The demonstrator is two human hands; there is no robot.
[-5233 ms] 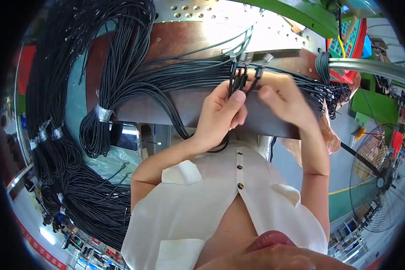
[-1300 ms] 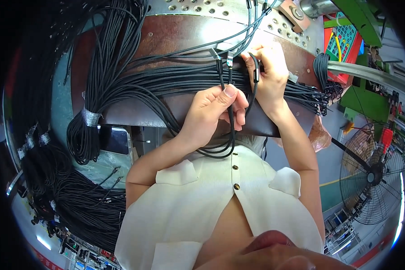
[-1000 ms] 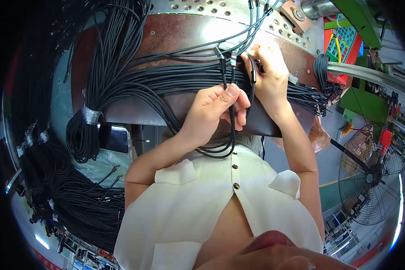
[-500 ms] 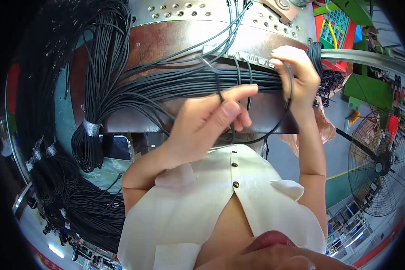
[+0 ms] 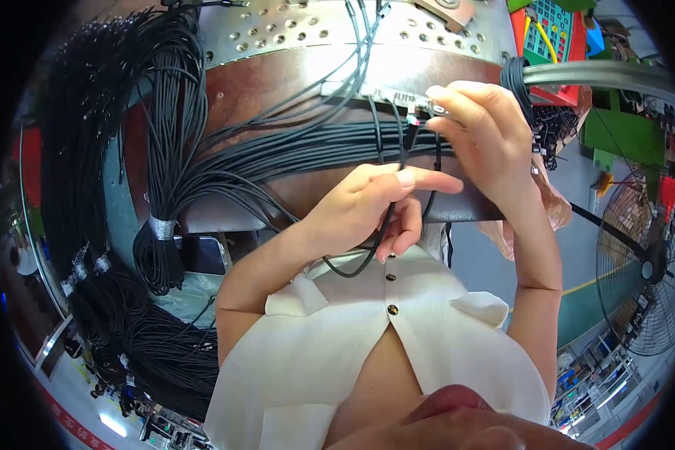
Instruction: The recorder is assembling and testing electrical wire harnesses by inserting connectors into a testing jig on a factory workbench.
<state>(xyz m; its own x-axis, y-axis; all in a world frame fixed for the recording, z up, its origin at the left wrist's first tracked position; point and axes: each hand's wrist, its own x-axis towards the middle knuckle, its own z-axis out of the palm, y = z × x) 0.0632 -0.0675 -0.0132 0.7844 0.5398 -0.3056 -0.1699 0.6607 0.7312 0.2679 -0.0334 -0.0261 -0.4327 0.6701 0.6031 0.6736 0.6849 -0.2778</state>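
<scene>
Black cable is lying everywhere around this bench: big hanks (image 5: 90, 150) are hanging down the person's left side, one bundle (image 5: 161, 225) cinched with a silver band, and a thick sheaf of straight leads (image 5: 307, 146) is running across the brown benchtop (image 5: 247, 90) under a perforated metal plate (image 5: 292, 30). A floor fan (image 5: 645, 277) is standing off to the right.

Smaller, and at the middle of it all, the person is working one thin black wire (image 5: 386, 225). It is dropping from the pale connector strip (image 5: 386, 96) at the plate's lower edge, passing between the two hands and sagging in a loop in front of the white top. The left hand (image 5: 367, 210) is closing loosely round that loop, forefinger stretched out straight, the other fingers curled about the wire. The right hand (image 5: 487, 142) is raised at the strip, fingertips pinching near the wire's small red-tipped end (image 5: 412, 118); whether they are actually gripping it I cannot tell.

To my eye the risk is sitting in that tiny end. Any tug from the left hand on the slack loop is likely to drag it from the pinch or bend it. The neighbouring leads are lying so close that the fingers could be catching a wrong one, and the hanging loop could be snagging a button.
</scene>
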